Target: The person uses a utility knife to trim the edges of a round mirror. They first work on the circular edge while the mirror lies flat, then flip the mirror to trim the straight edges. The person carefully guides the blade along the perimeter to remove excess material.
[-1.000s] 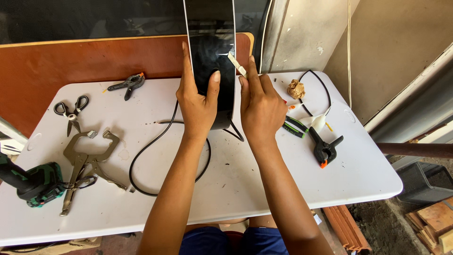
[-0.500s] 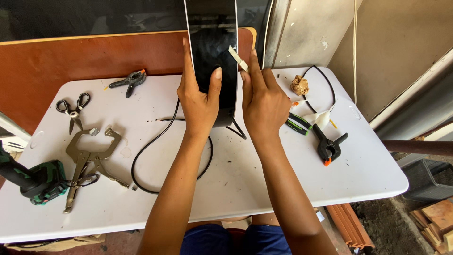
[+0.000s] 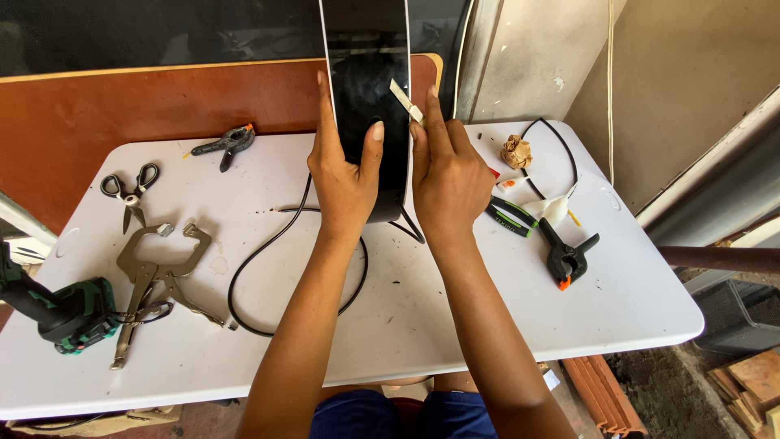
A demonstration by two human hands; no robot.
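Both hands still hold the upright black panel; nothing has shifted.

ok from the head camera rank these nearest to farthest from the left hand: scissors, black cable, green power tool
1. black cable, on the white table just beside the left hand and wrist.
2. scissors, further out to the left.
3. green power tool, at the table's far left edge.
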